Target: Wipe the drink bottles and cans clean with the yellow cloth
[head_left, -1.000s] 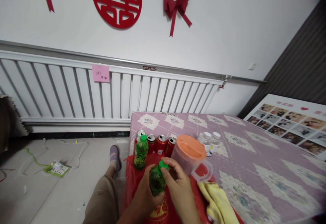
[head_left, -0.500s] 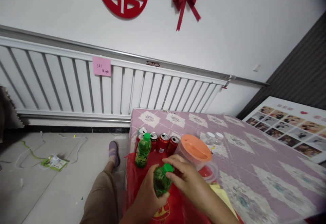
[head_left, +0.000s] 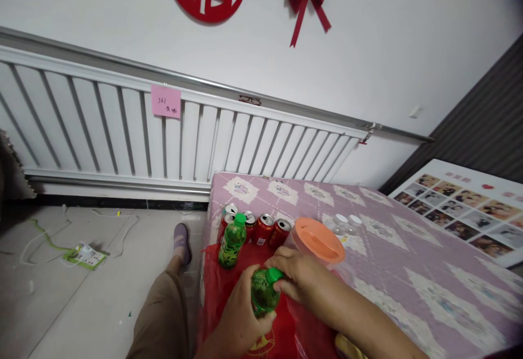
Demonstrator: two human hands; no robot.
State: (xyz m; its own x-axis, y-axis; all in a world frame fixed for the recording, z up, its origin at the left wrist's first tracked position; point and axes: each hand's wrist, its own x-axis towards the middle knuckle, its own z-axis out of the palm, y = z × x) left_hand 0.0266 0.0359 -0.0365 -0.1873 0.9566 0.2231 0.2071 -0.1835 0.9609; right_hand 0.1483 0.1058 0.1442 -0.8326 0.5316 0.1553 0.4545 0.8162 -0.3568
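My left hand (head_left: 239,315) is closed around the body of a green plastic bottle (head_left: 262,293), low in the middle of the view. The fingers of my right hand (head_left: 300,274) are closed about its green cap (head_left: 274,275), which sits at the bottle's neck. Behind my left hand stands a second green bottle (head_left: 232,243), upright with its cap on. Several drink cans (head_left: 263,229) stand in a row beside that bottle. Near my right hand is a clear tub with an orange lid (head_left: 320,240).
A red bag (head_left: 281,329) lies under my hands on the purple patterned bed cover (head_left: 429,293). Two small clear bottles with white caps (head_left: 347,223) stand behind the tub. A white radiator (head_left: 196,141) runs along the wall, and a photo board (head_left: 461,212) leans at the right.
My right hand and forearm have turned, and the fingers now wrap closer round the cap. The held bottle tilts slightly more to the right. The whole view has shifted a little.
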